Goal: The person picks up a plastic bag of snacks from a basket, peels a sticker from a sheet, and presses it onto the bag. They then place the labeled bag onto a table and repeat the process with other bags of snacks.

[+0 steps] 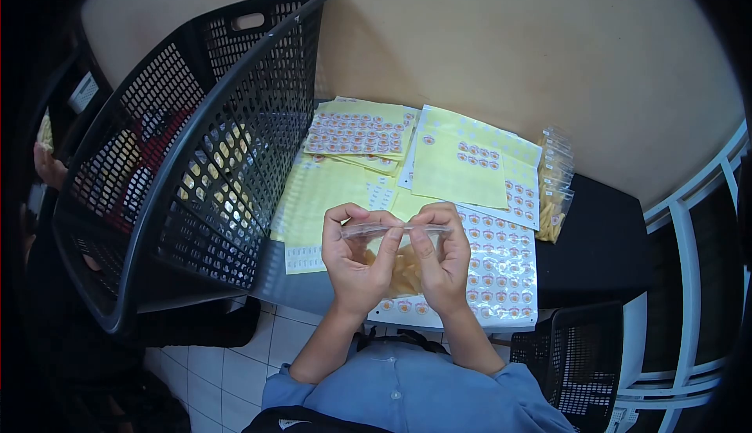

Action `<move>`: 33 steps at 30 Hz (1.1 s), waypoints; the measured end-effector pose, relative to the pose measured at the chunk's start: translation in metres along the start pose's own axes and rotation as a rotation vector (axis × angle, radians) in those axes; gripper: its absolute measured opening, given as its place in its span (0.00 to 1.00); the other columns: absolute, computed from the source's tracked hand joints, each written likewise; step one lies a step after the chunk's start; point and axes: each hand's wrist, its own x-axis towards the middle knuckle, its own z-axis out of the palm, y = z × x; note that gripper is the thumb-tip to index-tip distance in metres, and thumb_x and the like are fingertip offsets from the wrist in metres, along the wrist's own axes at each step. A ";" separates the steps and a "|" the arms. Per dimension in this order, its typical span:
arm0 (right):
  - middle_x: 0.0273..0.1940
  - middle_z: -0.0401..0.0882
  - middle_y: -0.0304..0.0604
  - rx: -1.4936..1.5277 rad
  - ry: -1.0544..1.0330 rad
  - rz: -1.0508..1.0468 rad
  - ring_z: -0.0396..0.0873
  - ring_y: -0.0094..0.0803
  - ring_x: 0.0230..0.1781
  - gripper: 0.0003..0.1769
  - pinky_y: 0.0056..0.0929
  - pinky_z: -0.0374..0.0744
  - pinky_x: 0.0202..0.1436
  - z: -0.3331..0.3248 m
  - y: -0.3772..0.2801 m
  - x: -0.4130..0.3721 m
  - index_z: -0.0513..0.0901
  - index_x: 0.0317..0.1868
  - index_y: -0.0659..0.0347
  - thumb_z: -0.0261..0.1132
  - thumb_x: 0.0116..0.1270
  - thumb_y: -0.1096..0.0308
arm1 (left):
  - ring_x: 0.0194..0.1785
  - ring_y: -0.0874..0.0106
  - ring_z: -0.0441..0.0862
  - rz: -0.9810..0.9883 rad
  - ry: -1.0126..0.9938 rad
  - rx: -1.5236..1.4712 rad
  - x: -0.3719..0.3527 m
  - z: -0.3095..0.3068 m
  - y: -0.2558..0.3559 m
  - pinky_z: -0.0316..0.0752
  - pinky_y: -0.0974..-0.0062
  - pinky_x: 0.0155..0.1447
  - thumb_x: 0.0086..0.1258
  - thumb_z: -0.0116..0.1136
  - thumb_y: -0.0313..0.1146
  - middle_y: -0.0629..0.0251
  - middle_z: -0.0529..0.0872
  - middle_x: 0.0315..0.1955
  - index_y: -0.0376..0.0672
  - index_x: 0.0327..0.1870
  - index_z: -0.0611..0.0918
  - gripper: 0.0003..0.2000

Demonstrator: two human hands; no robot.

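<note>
Between my two hands is a clear plastic bag (405, 275) with pale yellow pieces in its lower part. My left hand (356, 265) pinches the left part of its top edge, thumb in front. My right hand (440, 257) grips the same edge on the right, and both thumbs meet near the middle. Under and behind the bag lie sticker sheets (497, 265) with rows of small round orange-and-red labels. A yellow backing sheet (454, 171) with only a few labels left on it lies farther back.
A large black slatted basket (227, 120) stands tilted at the left with packed bags inside. Several filled bags (554, 190) are lined up at the table's right. A black crate (580, 355) sits low at the right. Another person's hand (51, 168) shows at the far left.
</note>
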 end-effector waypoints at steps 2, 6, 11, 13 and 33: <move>0.31 0.71 0.42 0.027 0.020 0.016 0.70 0.26 0.32 0.04 0.22 0.69 0.38 -0.003 0.000 -0.001 0.73 0.31 0.66 0.59 0.57 0.74 | 0.37 0.75 0.78 -0.022 -0.020 0.085 0.000 0.000 0.001 0.71 0.79 0.45 0.53 0.55 0.16 0.58 0.79 0.29 0.35 0.50 0.60 0.24; 0.31 0.72 0.42 0.007 -0.011 0.031 0.70 0.26 0.32 0.06 0.22 0.68 0.39 -0.012 0.000 -0.003 0.73 0.31 0.66 0.61 0.56 0.73 | 0.37 0.75 0.78 -0.066 -0.048 0.049 0.003 0.004 0.006 0.71 0.79 0.46 0.53 0.55 0.16 0.58 0.80 0.29 0.32 0.57 0.56 0.30; 0.30 0.73 0.43 -0.056 -0.043 0.055 0.71 0.27 0.33 0.06 0.22 0.68 0.39 -0.021 0.001 -0.005 0.74 0.30 0.65 0.62 0.56 0.72 | 0.37 0.74 0.78 -0.047 -0.089 0.091 -0.002 0.008 0.001 0.71 0.80 0.45 0.53 0.56 0.16 0.58 0.80 0.29 0.30 0.58 0.55 0.31; 0.30 0.72 0.42 -0.057 -0.052 0.045 0.70 0.26 0.33 0.06 0.22 0.68 0.39 -0.022 0.001 -0.005 0.73 0.31 0.65 0.61 0.57 0.72 | 0.37 0.74 0.78 -0.017 -0.071 0.098 -0.005 0.010 -0.003 0.71 0.80 0.45 0.53 0.56 0.16 0.58 0.80 0.29 0.31 0.56 0.56 0.29; 0.30 0.75 0.43 0.046 0.079 0.005 0.71 0.26 0.32 0.05 0.20 0.68 0.39 -0.035 0.007 -0.012 0.75 0.30 0.66 0.58 0.60 0.72 | 0.34 0.75 0.79 -0.026 0.001 0.152 -0.016 0.018 0.004 0.73 0.81 0.43 0.58 0.54 0.20 0.55 0.82 0.29 0.30 0.57 0.55 0.27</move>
